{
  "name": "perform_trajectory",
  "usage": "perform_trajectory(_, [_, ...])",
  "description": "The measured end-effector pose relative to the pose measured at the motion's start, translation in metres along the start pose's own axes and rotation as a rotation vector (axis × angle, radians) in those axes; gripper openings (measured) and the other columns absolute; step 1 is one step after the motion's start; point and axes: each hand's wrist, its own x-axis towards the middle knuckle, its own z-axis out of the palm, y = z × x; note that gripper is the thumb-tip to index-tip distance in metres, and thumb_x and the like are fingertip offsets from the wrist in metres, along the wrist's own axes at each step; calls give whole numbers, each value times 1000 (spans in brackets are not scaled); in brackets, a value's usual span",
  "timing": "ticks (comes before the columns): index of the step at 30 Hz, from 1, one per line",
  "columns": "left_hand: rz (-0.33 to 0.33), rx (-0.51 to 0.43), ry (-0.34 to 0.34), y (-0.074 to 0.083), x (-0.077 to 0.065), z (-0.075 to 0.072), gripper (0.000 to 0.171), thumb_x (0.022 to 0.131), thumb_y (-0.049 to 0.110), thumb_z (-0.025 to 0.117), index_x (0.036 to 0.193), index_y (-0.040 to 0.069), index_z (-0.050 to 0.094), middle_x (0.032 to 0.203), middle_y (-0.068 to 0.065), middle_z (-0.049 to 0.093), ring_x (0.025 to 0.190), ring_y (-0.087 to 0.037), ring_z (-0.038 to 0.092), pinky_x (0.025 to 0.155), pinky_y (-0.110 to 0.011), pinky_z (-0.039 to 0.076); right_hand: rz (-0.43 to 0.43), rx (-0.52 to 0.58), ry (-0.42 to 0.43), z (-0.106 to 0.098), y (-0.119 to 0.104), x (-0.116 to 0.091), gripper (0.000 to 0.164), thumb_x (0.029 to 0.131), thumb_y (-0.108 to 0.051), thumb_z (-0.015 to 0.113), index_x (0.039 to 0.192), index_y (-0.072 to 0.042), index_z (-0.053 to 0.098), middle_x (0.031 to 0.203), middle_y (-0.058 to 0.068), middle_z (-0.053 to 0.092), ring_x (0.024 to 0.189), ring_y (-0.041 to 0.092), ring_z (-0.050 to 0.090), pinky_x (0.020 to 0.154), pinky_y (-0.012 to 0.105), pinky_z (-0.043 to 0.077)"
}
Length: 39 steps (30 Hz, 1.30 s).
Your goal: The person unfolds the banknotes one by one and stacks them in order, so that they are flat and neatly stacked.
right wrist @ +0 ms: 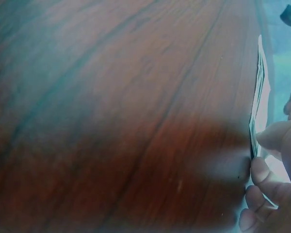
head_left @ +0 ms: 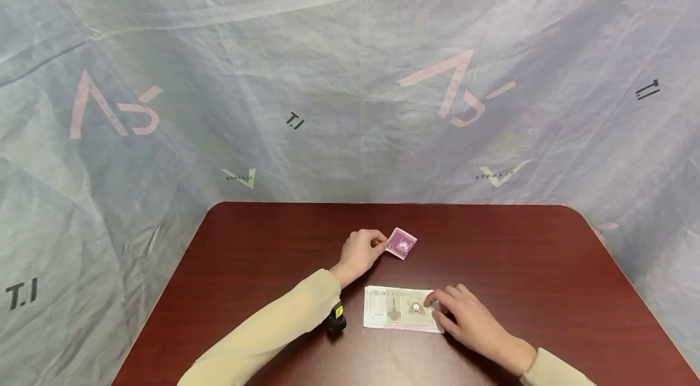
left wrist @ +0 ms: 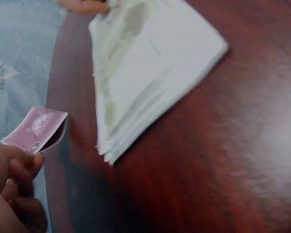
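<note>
My left hand (head_left: 361, 255) pinches a small purple banknote (head_left: 403, 244) by its near-left corner, between thumb and fingers. In the left wrist view this purple note looks folded or bent, with a dark gap under its near edge. A stack of pale banknotes (head_left: 383, 308) lies on the table in front of me, its top note printed with a 1 and a small figure. My right hand (head_left: 473, 322) holds the right end of the stack, fingertips over the top and thumb at the near corner. The stack's layered edges (left wrist: 136, 128) fan slightly.
The dark red wooden table (head_left: 262, 240) has rounded far corners. A grey printed cloth (head_left: 350, 100) hangs behind it and along both sides. A black wrist camera (head_left: 336, 319) with a yellow label sits at my left sleeve (head_left: 284, 325), left of the stack.
</note>
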Motion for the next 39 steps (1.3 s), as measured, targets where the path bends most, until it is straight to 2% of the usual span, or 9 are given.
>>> perform_trajectory(3, [49,62,34,0,-5,-2,3,95,21,77,98,22,77,79,14,70,68,-3,60,62,-28,46,2,1,6,-1,0,1,32,83,-5,82,104,-25,68,80,-23,45,77,0,39,68,26,38])
perform_trajectory(7, [91,95,38,-2,-12,-4,4,96,21,75,95,25,74,80,15,70,67,-1,59,62,-27,47,11,4,6,-1,1,1,32,82,-4,82,103,-24,69,80,-22,45,78,0,39,68,27,38])
perform_trajectory(10, [104,90,23,-2,-15,-5,5,98,21,73,94,24,73,79,14,69,58,2,57,61,-26,47,22,9,-1,0,0,0,30,83,-4,81,103,-23,69,81,-23,47,79,0,41,69,28,40])
perform_trajectory(13, [116,91,29,-3,-16,-5,4,100,24,71,96,22,72,84,12,71,60,0,59,62,-28,48,32,14,-8,0,0,-1,28,85,-4,80,104,-23,69,82,-23,49,80,1,43,70,29,41])
perform_trajectory(20, [161,63,77,0,-20,-6,4,99,24,73,97,23,75,111,5,67,86,-21,68,67,-33,50,36,15,-9,-1,-1,-1,25,87,-6,78,104,-22,69,82,-23,50,79,1,44,70,29,42])
perform_trajectory(25, [160,46,60,1,-21,-7,4,100,25,73,98,22,75,106,6,68,77,-12,62,66,-29,48,40,17,-21,-3,-2,1,22,87,-7,78,103,-21,70,81,-23,50,79,1,44,69,28,42])
perform_trajectory(28, [147,-13,29,2,-22,-7,5,101,23,70,100,19,73,93,4,72,67,-3,58,64,-26,48,44,18,-35,-4,-2,1,21,88,-8,77,103,-21,70,82,-23,52,79,2,45,69,29,43])
perform_trajectory(31, [126,-127,1,4,-25,-8,5,102,17,68,99,15,69,87,-3,73,56,0,57,59,-24,50,47,17,-44,-4,-2,1,20,88,-7,76,102,-20,70,83,-23,54,80,3,48,71,31,45])
perform_trajectory(39, [61,-367,-1,7,-33,-13,8,100,8,69,106,7,75,92,-15,76,49,-23,62,48,-23,48,21,20,-4,-11,4,5,20,86,-6,78,99,-19,71,80,-23,52,78,4,48,69,32,44])
